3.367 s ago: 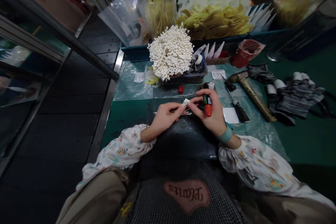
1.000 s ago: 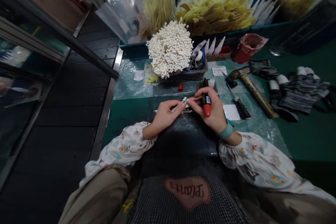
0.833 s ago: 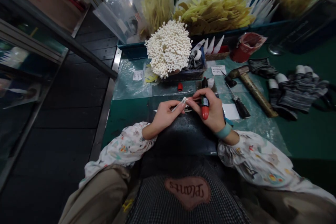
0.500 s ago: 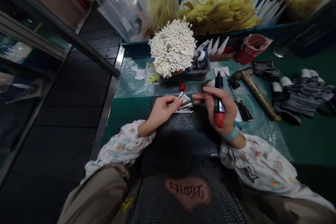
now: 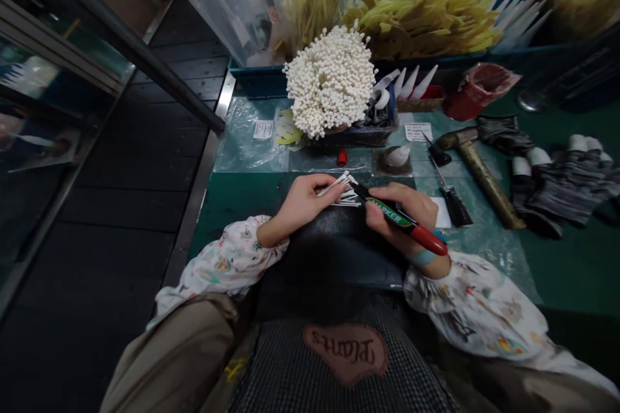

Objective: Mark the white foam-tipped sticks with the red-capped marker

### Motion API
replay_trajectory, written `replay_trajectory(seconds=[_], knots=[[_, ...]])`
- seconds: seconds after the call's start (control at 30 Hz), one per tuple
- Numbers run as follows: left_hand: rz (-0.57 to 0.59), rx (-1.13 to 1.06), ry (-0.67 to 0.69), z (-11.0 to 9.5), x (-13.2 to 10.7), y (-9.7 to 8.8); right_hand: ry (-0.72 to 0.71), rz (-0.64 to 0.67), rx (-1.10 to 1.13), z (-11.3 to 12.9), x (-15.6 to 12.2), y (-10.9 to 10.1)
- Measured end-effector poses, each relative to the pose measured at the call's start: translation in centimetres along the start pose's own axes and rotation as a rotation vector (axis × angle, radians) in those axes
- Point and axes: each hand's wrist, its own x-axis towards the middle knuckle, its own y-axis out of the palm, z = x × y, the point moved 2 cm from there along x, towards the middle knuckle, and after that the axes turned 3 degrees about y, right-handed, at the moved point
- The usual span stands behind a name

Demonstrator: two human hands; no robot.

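Observation:
Between the thumb and fingers of my left hand (image 5: pixel 310 201) is a small bunch of thin white sticks with rounded tips (image 5: pixel 345 178). A few more such sticks (image 5: pixel 347 204) lie just below it on the dark work surface (image 5: pixel 334 245). My right hand (image 5: pixel 404 210) grips a red and black marker (image 5: pixel 402 221), its uncapped tip pointing left at the held sticks; whether it touches them I cannot tell. The red cap (image 5: pixel 342 157) stands on the table beyond my hands. Farther back, a large bundle of the white round-tipped sticks (image 5: pixel 330 80) rises from a box.
A glue bottle with a white nozzle (image 5: pixel 398 155), a screwdriver (image 5: pixel 454 203), a hammer (image 5: pixel 489 181) and grey gloves (image 5: pixel 566 181) lie to the right. Behind stand a red cup (image 5: pixel 477 93) and a blue tray (image 5: pixel 261 82) with yellow strips (image 5: pixel 416 19).
My right hand has turned the marker from upright to slanting left and brought its tip to the sticks in my left hand. The view has shifted slightly.

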Motion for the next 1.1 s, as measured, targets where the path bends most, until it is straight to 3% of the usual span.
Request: replay_trajectory(seconds=[0.17, 0.37, 0.53, 0.7, 0.9, 1.1], knots=[[0.013, -0.012, 0.036, -0.3, -0.1, 0.1, -0.002, -0.018, 0.000, -0.5, 0.1, 0.5], [-0.020, 0.016, 0.004, 0.1, 0.0, -0.3, 0.141, 0.036, 0.074, -0.7, -0.4, -0.1], [-0.018, 0.018, 0.014, 0.2, 0.0, -0.3, 0.280, -0.108, 0.140, -1.0, -0.4, -0.1], [0.062, 0.103, 0.066, -0.2, -0.1, -0.1, 0.502, 0.042, 0.340, -1.8, 0.4, 1.4], [0.125, 0.173, 0.103, -0.3, -0.1, 0.1, 0.541, 0.026, 0.298, -1.7, 0.5, 1.8], [0.052, 0.134, 0.072, -0.2, -0.1, -0.3, 0.498, -0.016, 0.252, -1.5, 0.6, 1.3]])
